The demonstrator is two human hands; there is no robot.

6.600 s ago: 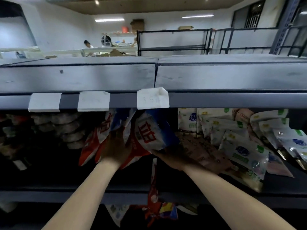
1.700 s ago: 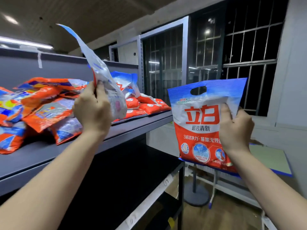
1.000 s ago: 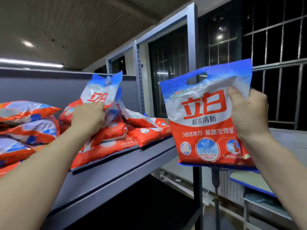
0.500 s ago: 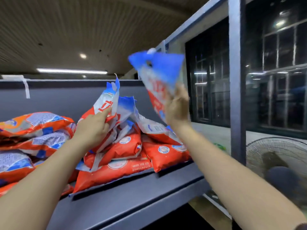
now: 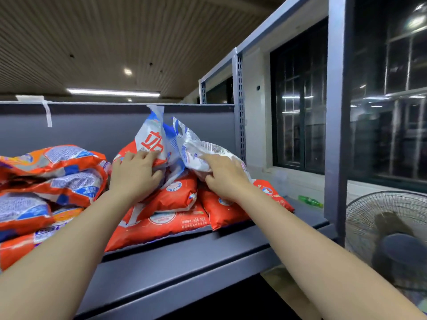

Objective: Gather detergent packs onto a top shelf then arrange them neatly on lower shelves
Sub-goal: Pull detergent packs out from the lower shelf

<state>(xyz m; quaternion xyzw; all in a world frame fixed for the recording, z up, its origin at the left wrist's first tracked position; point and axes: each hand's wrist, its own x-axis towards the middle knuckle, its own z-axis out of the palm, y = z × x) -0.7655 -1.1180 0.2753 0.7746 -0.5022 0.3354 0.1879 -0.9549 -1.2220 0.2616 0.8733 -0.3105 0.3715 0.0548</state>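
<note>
The person is at the gathering step: the left hand (image 5: 135, 175) presses a tilted pack (image 5: 151, 144) and the right hand (image 5: 223, 176) holds another pack (image 5: 203, 151) on the top shelf (image 5: 184, 257) pile, so next both hands probably let go.

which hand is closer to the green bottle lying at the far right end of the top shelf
Right. The right hand rests on a detergent pack just left of the green bottle; the left hand sits farther left, on the upright pack.
</note>
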